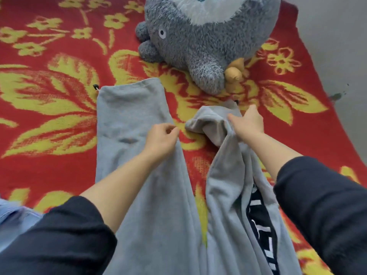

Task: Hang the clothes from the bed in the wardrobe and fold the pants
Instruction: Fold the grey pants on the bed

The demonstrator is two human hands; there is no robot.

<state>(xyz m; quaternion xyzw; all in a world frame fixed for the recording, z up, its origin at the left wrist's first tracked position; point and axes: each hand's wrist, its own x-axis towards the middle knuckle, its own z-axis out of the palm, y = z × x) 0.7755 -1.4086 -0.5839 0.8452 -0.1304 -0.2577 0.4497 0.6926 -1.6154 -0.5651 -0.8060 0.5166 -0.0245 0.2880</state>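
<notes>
Light grey cloth sweatpants [129, 116]: soft knitted fleece, matt, a little fuzzy, with some gentle creases. Along one leg, black band with white letters [258, 221], flatter and smoother than the fleece around it. Underneath, red and yellow flowered blanket [49, 86] of thick woolly cloth, rough and napped, without any shine. Big grey plush toy [198, 42] in long shaggy fur, very fluffy; small tan stuffed part [234, 73] beside it in smoother, slightly shiny fabric. Black sleeves [59, 235] of soft matt cloth.
</notes>
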